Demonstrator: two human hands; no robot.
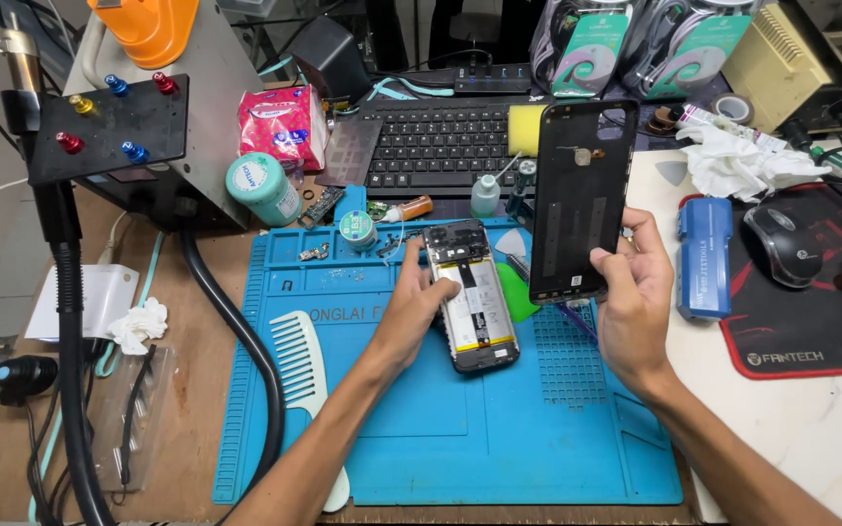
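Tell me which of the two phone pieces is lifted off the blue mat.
The black back cover, held upright in the right hand. The opened phone lies flat on the mat under the left hand.
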